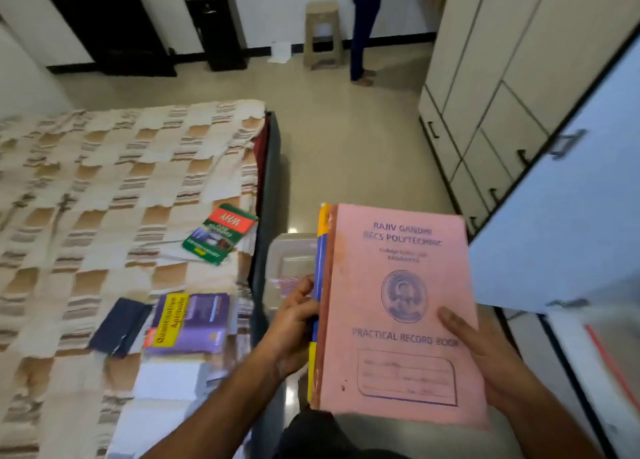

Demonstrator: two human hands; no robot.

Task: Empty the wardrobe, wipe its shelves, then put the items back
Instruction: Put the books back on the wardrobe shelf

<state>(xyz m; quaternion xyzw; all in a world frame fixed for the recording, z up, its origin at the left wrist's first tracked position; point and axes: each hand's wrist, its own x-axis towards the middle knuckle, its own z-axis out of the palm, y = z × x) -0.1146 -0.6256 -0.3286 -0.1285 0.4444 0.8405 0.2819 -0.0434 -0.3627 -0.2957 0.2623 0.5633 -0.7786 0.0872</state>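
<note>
Two hands carry one stack of books in front of the person. The left hand (294, 323) grips the stack's left edge, fingers curled round the spines; the right hand (485, 351) holds the right edge, thumb laid flat on the top cover. On top is a pink record book (398, 313) printed "PRACTICAL RECORD BOOK"; beneath it at least one more book shows as a blue-and-yellow edge (320, 271) — how many lie under there is hard to tell.

On the bed (104, 188), left of the stack, three covers can be told apart: a green-and-red book (220, 235), a purple-and-yellow book (192, 323) resting on white papers, and a dark blue booklet (119, 325) just beside it. A clear plastic box (291, 268) sits on the floor between bed and stack, partly hidden by the left hand.

To the right, a white wardrobe door (571, 223) stands open. Farther back are beige cupboards (502, 77), one plastic stool (323, 36) and one standing person (363, 25).
</note>
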